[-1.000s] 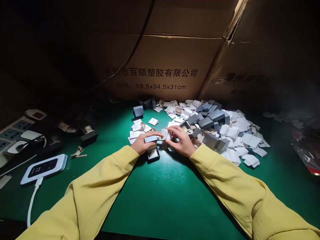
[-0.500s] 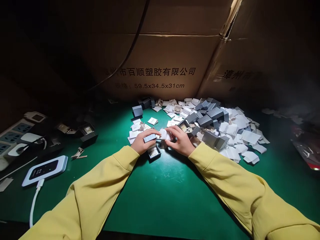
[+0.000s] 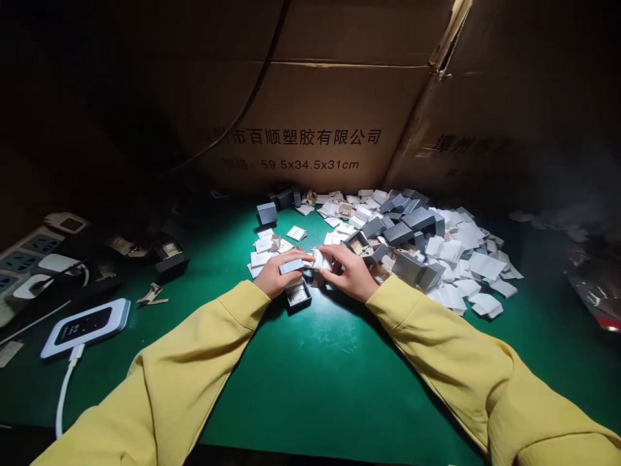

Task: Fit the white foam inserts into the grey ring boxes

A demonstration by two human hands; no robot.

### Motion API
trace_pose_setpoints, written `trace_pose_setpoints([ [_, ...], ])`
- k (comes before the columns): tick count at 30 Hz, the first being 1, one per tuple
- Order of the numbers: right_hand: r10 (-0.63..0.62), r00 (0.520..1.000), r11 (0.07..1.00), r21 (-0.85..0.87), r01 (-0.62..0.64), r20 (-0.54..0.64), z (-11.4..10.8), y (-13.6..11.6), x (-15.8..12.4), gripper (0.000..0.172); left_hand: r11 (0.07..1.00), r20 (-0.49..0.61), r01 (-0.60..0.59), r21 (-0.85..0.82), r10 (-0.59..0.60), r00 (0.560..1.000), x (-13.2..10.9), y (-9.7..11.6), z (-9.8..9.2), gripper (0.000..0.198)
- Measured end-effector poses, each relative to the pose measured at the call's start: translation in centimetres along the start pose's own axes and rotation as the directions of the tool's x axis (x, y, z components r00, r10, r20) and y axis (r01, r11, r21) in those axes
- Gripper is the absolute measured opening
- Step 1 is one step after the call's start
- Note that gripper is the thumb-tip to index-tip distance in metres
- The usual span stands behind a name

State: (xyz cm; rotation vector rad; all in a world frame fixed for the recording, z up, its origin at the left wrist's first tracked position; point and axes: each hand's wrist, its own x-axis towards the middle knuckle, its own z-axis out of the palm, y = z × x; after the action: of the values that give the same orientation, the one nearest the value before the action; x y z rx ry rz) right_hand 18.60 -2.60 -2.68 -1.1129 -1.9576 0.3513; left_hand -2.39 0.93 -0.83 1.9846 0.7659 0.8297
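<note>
Both my arms in yellow sleeves reach to the middle of the green mat. My left hand is closed round a small grey box lid, pinched between thumb and fingers. My right hand is closed on a small white folded piece, which the left fingertips also touch. Just below the hands an open dark box bottom with a pale insert lies on the mat.
A heap of small grey boxes and white paper pieces spreads right of my hands. Cardboard cartons wall off the back. At left lie a white device on a cable, a power strip and a dark box.
Both hands stay in place, working the white piece between the fingertips; the view shifts very slightly. Nothing else has moved.
</note>
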Motion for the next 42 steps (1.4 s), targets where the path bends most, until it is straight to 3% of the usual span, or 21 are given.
trace_pose_setpoints([
  [8, -0.019, 1.000, 1.000, -0.006, 0.019, 0.024, 0.0, -0.3, 0.0, 0.034, 0.991, 0.006, 0.110, -0.072, -0.110, 0.994, -0.1, -0.1, 0.1, 0.023],
  [12, 0.106, 0.994, 0.994, -0.019, -0.106, 0.001, 0.0, -0.4, 0.1, 0.039, 0.992, -0.181, 0.118, -0.050, -0.126, 0.975, -0.1, -0.3, 0.4, 0.019],
  [17, 0.090, 0.996, 0.996, 0.016, -0.090, 0.012, 0.0, -0.5, 0.2, 0.043, 0.972, -0.400, 0.200, 0.122, -0.137, 0.906, -0.2, -0.6, 0.2, 0.033],
  [19, 0.079, 0.997, 0.996, 0.031, -0.080, 0.021, -0.1, -0.5, 0.2, 0.040, 0.954, -0.367, 0.189, 0.232, -0.094, 0.926, -0.3, -0.4, -0.2, 0.042],
  [23, 0.057, 0.998, 0.997, 0.044, -0.057, 0.008, -0.1, -0.5, 0.2, 0.038, 0.940, -0.154, 0.045, 0.339, 0.008, 0.988, -0.4, -0.2, -1.2, 0.036],
  [32, 0.026, 0.998, 0.996, 0.092, -0.021, -0.052, 0.0, -0.4, 0.2, 0.034, 0.927, 0.105, -0.004, 0.376, -0.038, 0.994, -0.9, 0.1, -2.8, 0.057],
  [35, 0.056, 0.996, 0.991, 0.123, -0.048, -0.065, 0.1, -0.3, 0.1, 0.034, 0.917, 0.122, -0.017, 0.398, -0.035, 0.992, -0.9, 0.0, -2.8, 0.064],
  [39, 0.091, 0.994, 0.985, 0.149, -0.082, -0.057, 0.1, 0.0, 0.1, 0.039, 0.917, 0.069, -0.054, 0.396, 0.029, 0.997, -0.8, -0.7, -2.1, 0.076],
  [42, 0.078, 0.996, 0.990, 0.125, -0.071, -0.053, 0.0, 0.0, 0.1, 0.045, 0.919, 0.041, -0.020, 0.393, 0.004, 0.999, -0.9, -1.1, -1.4, 0.083],
])
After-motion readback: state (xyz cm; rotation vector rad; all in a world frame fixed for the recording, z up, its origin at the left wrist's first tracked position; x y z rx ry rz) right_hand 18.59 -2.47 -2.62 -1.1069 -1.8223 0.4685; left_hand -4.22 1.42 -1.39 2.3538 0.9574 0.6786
